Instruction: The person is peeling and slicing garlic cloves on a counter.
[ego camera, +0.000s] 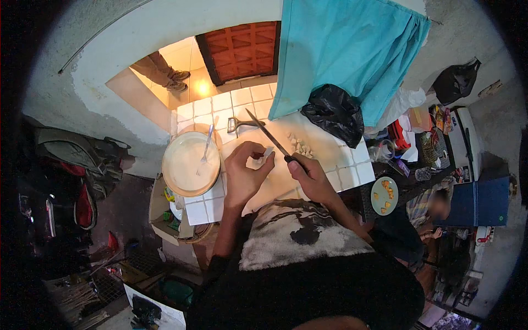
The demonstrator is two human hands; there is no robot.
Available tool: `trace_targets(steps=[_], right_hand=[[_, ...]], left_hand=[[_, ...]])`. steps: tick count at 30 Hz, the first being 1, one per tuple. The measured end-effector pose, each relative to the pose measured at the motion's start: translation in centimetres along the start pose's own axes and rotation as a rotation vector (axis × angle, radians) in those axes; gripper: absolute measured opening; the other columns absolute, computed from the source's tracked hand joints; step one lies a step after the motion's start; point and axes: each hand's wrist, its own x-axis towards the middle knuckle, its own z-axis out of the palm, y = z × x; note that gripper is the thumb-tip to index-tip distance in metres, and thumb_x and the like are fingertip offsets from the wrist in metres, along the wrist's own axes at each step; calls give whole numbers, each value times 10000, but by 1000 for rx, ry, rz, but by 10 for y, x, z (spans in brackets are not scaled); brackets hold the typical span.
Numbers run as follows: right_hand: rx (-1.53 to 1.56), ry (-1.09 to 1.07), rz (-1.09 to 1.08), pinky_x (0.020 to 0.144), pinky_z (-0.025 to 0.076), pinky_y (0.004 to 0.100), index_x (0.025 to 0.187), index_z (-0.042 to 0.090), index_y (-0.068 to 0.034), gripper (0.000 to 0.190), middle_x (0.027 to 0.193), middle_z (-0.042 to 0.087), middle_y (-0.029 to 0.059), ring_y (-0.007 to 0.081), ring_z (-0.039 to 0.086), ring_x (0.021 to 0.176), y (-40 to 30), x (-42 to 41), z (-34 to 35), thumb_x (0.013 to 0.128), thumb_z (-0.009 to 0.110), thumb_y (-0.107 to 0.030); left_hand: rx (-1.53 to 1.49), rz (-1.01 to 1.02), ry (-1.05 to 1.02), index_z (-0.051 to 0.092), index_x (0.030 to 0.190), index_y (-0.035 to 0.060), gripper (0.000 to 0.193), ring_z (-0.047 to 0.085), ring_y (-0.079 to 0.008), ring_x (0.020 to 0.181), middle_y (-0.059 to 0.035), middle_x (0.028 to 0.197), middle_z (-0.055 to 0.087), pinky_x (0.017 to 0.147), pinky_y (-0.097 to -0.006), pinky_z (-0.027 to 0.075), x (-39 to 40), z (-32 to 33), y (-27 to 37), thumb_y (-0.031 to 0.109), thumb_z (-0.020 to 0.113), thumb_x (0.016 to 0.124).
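Note:
Between the thumb and forefinger of my left hand (246, 171) is a small pale piece of food (268, 151), too small to identify. My right hand (312, 178) grips the dark handle of a kitchen knife (270, 134), its blade slanting up and to the left, apart from the piece. A heap of pale chopped pieces (300, 146) lies on the tiled counter (352, 173), just beyond my right hand. To the left of my left hand is a large round bowl (181, 169) with a metal fork (207, 144) in it. A Y-shaped vegetable peeler (243, 124) rests past the knife.
A black plastic bag (335, 113) sits at the counter's back right, under a turquoise curtain (330, 49). At right, a plate (378, 208) holds yellowish pieces, and a person (431, 206) is nearby. Another person's legs (161, 70) show through the opening. Below the bowl stands an open box (159, 222).

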Motion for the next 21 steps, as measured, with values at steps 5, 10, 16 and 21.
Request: trace_targets(steps=[5,10,16,21], right_hand=[[-74,-87,89,581,329,242,890,506,-23,338,718,411,-28,68,386,674,0,-3,-2,1001,442,-335],[117,-101,68,586,323,232,857,485,-30,314,736,405,-25,60,363,677,4,-6,1,1002,451,-307],[165,-162,82,572,359,262,887,520,-2,377,662,417,-16,78,395,636,5,-10,-1,997,446,-355],[201,-186,93,566,310,224,852,490,-50,335,693,389,-43,57,349,625,-2,-12,0,1013,405,-330]], left_hand=[[48,78,49,610,807,-3,165,603,-182,680,-92,754,619,643,-289,487,-2,-5,10,39,732,705],[-24,46,24,640,856,-8,174,589,-158,676,-80,753,620,648,-281,483,-2,-4,12,18,731,710],[-597,-80,-35,669,897,-10,173,575,-109,754,-60,901,634,670,-247,477,-3,0,-8,-80,704,743],[-793,-185,0,674,926,-21,199,557,-110,801,-66,938,620,692,-220,464,-7,7,-16,-94,696,742]])
